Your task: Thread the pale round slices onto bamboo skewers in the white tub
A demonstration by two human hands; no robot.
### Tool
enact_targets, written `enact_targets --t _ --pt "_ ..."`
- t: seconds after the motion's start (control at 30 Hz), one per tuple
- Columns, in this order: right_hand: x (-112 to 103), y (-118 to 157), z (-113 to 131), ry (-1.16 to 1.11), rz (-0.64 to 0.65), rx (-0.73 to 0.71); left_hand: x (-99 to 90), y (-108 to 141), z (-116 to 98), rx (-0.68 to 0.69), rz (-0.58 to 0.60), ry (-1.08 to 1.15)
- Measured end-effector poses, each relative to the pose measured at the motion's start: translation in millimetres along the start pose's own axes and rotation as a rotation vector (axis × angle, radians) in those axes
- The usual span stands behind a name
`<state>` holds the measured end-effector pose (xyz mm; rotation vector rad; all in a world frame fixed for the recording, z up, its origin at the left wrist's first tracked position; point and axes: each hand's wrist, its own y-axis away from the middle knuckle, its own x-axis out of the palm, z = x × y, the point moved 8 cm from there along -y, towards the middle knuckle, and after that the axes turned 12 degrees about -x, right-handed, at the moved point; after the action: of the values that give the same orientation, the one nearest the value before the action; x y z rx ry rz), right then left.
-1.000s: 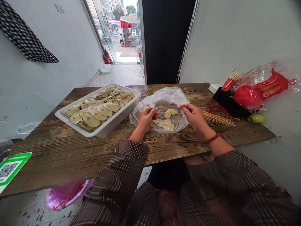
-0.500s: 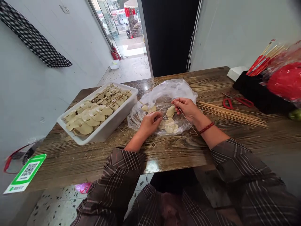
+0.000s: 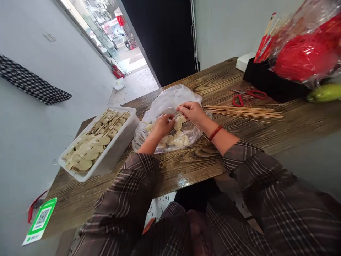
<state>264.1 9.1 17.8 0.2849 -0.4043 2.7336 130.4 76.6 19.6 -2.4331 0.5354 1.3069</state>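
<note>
My right hand (image 3: 194, 113) pinches a thin bamboo skewer (image 3: 200, 132), which slants from its fingertips down past the wrist. To its left, my left hand (image 3: 163, 126) is closed, thumb and fingers drawn together beside the pale round slices (image 3: 178, 123). Whatever lies between those fingertips is too small to make out. More thin, potato-like slices (image 3: 181, 141) lie on a clear plastic bag (image 3: 173, 94) under both hands. At the left, a white plastic tub (image 3: 112, 156) holds many similar slices (image 3: 87, 153) threaded on skewers.
A bundle of bamboo skewers (image 3: 245, 112) lies right of the bag on the wooden table (image 3: 181, 167). Red-handled scissors (image 3: 247, 95) are behind it. A black box (image 3: 274, 81) with red-wrapped sticks stands at the far right. A green QR card (image 3: 41, 219) is at the left edge.
The view has swung, shifting the table contents leftward. My left hand has risen from the lower slices towards the upper ones and the right hand, which keeps the skewer.
</note>
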Motion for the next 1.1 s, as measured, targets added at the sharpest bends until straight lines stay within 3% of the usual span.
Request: enact_targets --t 0.2,0.33,0.47,0.57,0.73,0.9,1.0,1.1 --pt "-3 -4 8 0.004 0.013 -0.036 26.3 -28 -8 -0.014 0.122 -0.078" --pt "-6 -7 13 0.016 0.000 -0.069 6.2 -26 -5 -0.103 0.104 -0.058" --pt "-7 -7 19 -0.012 0.015 -0.089 -26.5 -9 -6 -0.183 0.094 0.152" --pt "-5 -5 21 -0.039 0.028 -0.099 -37.6 9 4 -0.210 0.088 0.302" --pt "-3 0 17 -0.012 0.048 -0.078 -31.0 40 29 -0.153 0.056 0.280" --pt "-3 2 9 0.006 0.063 -0.072 -23.6 61 32 -0.121 0.172 0.134" --pt "-3 3 5 0.019 0.064 -0.059 -23.5 65 37 -0.228 0.246 0.321" --pt "-1 6 4 0.042 0.067 -0.033 -26.8 66 47 -0.361 0.201 0.647"
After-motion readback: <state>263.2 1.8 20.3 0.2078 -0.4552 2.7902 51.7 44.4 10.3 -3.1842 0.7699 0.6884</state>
